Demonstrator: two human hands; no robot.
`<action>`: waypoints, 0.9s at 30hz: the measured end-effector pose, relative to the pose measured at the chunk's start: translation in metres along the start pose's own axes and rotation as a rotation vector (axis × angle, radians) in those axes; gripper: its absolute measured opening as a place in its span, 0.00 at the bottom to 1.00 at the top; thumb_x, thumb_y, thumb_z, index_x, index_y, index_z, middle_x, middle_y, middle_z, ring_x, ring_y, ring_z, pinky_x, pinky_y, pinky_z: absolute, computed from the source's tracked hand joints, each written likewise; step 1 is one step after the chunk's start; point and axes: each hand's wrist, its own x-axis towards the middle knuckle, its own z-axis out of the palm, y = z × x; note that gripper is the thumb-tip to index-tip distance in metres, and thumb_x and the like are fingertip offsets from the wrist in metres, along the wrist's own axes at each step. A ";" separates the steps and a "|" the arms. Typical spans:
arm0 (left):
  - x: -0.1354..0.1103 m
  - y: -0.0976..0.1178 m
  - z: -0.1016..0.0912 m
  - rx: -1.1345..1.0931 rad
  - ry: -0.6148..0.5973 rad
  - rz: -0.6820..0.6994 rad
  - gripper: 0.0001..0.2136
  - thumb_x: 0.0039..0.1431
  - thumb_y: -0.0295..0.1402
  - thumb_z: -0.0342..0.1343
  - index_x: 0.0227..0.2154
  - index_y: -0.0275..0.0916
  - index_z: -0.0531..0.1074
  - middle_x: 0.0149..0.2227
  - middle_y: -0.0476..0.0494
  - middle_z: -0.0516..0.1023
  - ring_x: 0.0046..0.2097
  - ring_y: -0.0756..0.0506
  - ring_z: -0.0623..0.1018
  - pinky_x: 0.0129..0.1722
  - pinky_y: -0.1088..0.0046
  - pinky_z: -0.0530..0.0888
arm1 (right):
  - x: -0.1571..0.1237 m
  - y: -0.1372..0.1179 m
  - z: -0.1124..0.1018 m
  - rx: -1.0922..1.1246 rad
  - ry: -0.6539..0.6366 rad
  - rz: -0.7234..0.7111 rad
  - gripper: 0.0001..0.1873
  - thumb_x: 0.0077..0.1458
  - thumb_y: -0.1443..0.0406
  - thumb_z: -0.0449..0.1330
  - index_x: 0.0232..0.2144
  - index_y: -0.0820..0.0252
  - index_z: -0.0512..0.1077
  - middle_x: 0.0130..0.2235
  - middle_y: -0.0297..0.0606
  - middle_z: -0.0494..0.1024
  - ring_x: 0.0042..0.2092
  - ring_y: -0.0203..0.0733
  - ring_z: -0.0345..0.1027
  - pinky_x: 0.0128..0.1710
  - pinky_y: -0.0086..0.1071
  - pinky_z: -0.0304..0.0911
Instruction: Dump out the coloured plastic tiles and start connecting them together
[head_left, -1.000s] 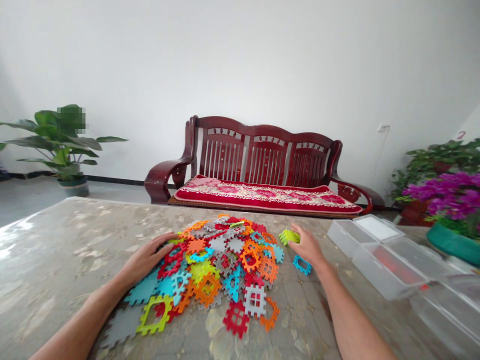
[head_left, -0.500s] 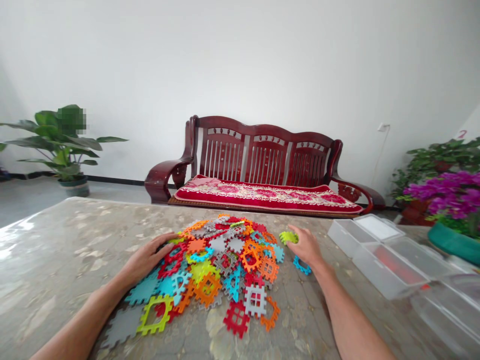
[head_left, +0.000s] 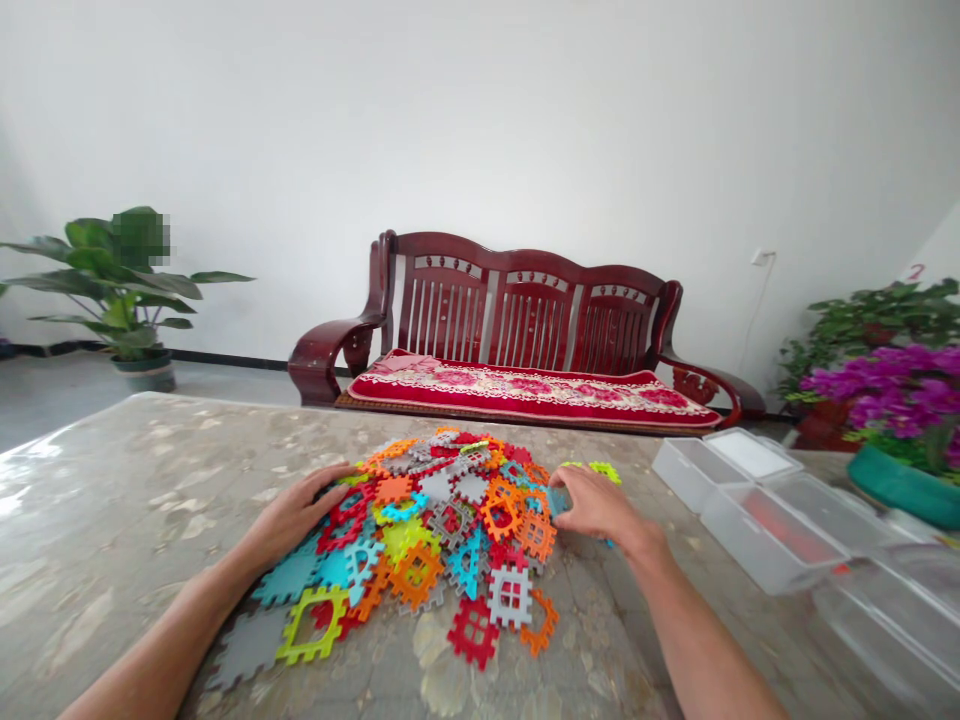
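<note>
The two hands are well apart, one at each side of the pile (head_left: 409,535) of toothed pieces on the counter (head_left: 187,480). The left hand (head_left: 304,508) lies low along the pile's left edge, palm down and back upward, its fingers stretched forward and inward, lightly bent, with the thumb spread from them toward the pieces. It pinches nothing that can be seen; the fingertips touch the edge of the pile. The left forearm (head_left: 176,635) slants up from the lower left corner, near a teal piece (head_left: 289,572) and a flat grey piece (head_left: 244,648).

The right hand (head_left: 600,508) is at the pile's right edge, wrist bent so that the hand turns inward to the left. Its fingers arch over and down, the thumb comes in from below, and between them a blue piece (head_left: 557,500) is clamped, right beside the orange pieces (head_left: 536,535) of the pile. How far the piece is raised, if at all, cannot be told. The right forearm (head_left: 701,625) rises from the lower right. Behind the knuckles a green piece (head_left: 604,471) shows on the counter, partly hidden. Clear boxes (head_left: 757,550) stand farther right, apart from the hand.
</note>
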 end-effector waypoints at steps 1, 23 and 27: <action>0.000 0.000 0.000 -0.001 0.004 0.000 0.32 0.55 0.61 0.48 0.50 0.44 0.78 0.57 0.43 0.77 0.57 0.36 0.75 0.61 0.63 0.67 | 0.000 -0.001 0.002 -0.004 -0.006 0.014 0.22 0.37 0.66 0.67 0.41 0.55 0.74 0.43 0.38 0.79 0.45 0.48 0.70 0.42 0.35 0.59; 0.001 -0.003 0.000 0.016 -0.004 0.018 0.34 0.55 0.63 0.46 0.51 0.42 0.77 0.58 0.41 0.76 0.59 0.35 0.74 0.62 0.61 0.66 | -0.004 0.042 -0.020 0.382 0.115 0.121 0.31 0.38 0.71 0.60 0.50 0.61 0.72 0.49 0.44 0.77 0.45 0.46 0.72 0.45 0.37 0.67; 0.002 -0.004 0.000 0.028 0.001 0.026 0.35 0.55 0.64 0.46 0.51 0.42 0.78 0.57 0.42 0.76 0.58 0.35 0.74 0.61 0.61 0.67 | -0.009 0.070 -0.017 0.465 0.081 0.230 0.31 0.37 0.70 0.63 0.49 0.61 0.73 0.46 0.44 0.79 0.44 0.47 0.74 0.43 0.36 0.69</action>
